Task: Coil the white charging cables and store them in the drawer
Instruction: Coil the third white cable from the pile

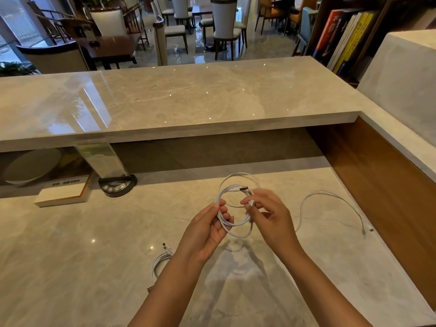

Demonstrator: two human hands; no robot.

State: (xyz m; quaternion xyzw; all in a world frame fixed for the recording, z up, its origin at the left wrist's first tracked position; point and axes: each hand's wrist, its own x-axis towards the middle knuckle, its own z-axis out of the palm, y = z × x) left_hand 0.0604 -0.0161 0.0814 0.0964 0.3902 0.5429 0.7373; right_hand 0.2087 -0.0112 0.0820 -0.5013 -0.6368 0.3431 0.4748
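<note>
Above the marble desk (70, 244) I hold a white charging cable (236, 226) wound into a round coil. My left hand (207, 230) grips the coil's left side. My right hand (269, 215) pinches the cable's white plug end at the coil's right side. A USB plug sticks out at the top of the coil. A second white cable (335, 204) lies loose and uncoiled on the desk to the right. A third white cable (161, 258) lies bunched on the desk, partly hidden by my left forearm. No drawer is in view.
A raised marble counter (179, 100) overhangs the back of the desk. Under it at the left stand a round black base with buttons (117, 185) holding a clear sign, a white box (62, 192) and a pale disc. A wooden wall panel (377, 190) bounds the right.
</note>
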